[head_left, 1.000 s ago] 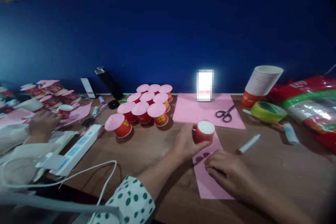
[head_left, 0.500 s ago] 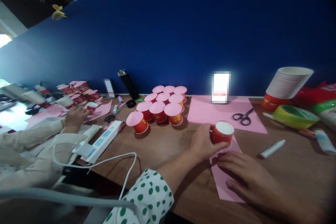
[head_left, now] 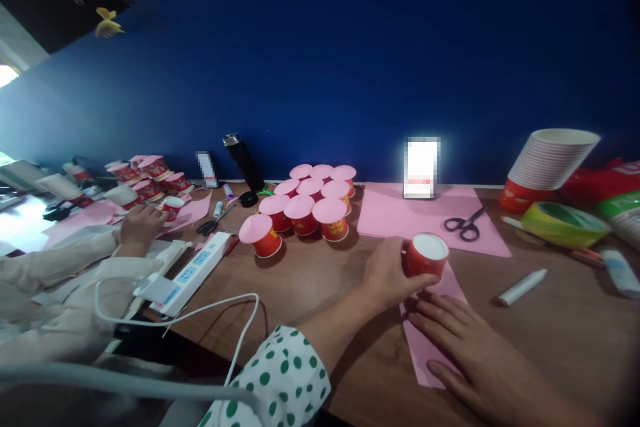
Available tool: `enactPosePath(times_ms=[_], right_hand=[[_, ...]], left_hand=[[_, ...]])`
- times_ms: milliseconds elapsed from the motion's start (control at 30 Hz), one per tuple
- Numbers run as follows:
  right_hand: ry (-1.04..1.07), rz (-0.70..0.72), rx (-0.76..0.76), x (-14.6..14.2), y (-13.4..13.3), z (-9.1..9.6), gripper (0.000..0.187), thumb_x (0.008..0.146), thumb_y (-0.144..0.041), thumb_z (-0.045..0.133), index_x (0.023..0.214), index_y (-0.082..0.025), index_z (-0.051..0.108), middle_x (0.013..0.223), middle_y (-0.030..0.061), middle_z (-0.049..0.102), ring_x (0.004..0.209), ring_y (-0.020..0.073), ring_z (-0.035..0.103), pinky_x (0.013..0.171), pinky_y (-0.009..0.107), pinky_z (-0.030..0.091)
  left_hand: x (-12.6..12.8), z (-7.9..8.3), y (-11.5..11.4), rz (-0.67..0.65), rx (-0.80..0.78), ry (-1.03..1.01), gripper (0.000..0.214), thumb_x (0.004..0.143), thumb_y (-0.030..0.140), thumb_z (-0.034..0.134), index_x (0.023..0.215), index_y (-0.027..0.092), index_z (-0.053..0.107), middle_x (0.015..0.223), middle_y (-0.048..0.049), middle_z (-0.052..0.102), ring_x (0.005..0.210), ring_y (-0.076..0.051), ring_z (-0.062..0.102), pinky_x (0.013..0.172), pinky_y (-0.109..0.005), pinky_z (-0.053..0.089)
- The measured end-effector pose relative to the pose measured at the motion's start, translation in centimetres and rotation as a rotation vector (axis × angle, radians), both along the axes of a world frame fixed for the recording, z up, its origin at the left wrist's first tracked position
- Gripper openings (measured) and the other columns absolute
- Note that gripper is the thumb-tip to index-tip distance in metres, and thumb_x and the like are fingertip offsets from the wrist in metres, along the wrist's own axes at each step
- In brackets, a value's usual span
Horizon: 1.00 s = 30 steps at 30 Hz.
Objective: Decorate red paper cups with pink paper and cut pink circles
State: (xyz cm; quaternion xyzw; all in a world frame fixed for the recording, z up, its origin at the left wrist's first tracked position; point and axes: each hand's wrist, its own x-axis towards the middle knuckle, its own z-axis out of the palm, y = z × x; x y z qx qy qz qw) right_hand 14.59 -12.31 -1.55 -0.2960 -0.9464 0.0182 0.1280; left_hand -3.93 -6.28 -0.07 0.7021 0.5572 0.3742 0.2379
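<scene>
My left hand (head_left: 389, 275) is wrapped round a red paper cup (head_left: 426, 263), which stands upright with its white inside facing up. Under the cup lies a strip of pink paper (head_left: 425, 357) on the brown table. My right hand (head_left: 457, 333) rests flat on that paper, its fingers stretched out and its fingertips close below the cup. To the left of my hands stand several red cups (head_left: 267, 241) in a cluster, each topped with a pink paper disc (head_left: 300, 206).
Behind my hands are pink sheets (head_left: 385, 210) with scissors (head_left: 465, 223) and a lit phone (head_left: 420, 167). On the right are stacked cups (head_left: 547, 160), yellow-green tape (head_left: 565, 223) and a white marker (head_left: 523, 287). Leftward lie a power strip (head_left: 195, 270), a cable (head_left: 247, 327) and another person's hand (head_left: 143, 227).
My right hand has flattened and spread its fingers more on the pink paper. My left hand keeps its hold on the cup, with little movement.
</scene>
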Motion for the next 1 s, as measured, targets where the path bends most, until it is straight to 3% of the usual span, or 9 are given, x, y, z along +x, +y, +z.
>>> enactPosePath(times_ms=[733,867,1000], right_hand=[[0.010,-0.091,0.098,-2.0,-1.2,-0.1,0.048,0.083,-0.022,0.052,0.131,-0.018,0.052,0.133,0.0096,0.056,0.123,0.0309,0.049,0.099,0.052,0.042],[0.019,-0.068,0.050,-2.2,-1.0,1.0,0.046,0.082,-0.022,0.054,0.128,-0.016,0.055,0.128,0.0108,0.059,0.119,0.0313,0.053,0.096,0.052,0.045],[0.075,-0.017,-0.034,-1.3,0.8,3.5,0.040,0.085,-0.023,0.052,0.125,-0.015,0.057,0.124,0.0118,0.062,0.114,0.0267,0.056,0.094,0.043,0.049]], left_hand=[[-0.1,-0.3,0.4,-0.035,0.001,-0.027,0.057,0.061,0.046,0.077,0.105,0.021,0.051,0.097,-0.0043,0.062,0.083,-0.019,0.059,0.073,-0.032,0.049],[-0.1,-0.3,0.3,-0.031,-0.004,-0.027,0.057,0.061,0.045,0.077,0.106,0.021,0.051,0.097,-0.0041,0.063,0.083,-0.019,0.060,0.073,-0.032,0.049],[-0.1,0.0,0.2,-0.033,-0.006,-0.013,0.056,0.062,0.044,0.076,0.106,0.022,0.051,0.099,-0.0042,0.063,0.085,-0.020,0.060,0.074,-0.032,0.049]])
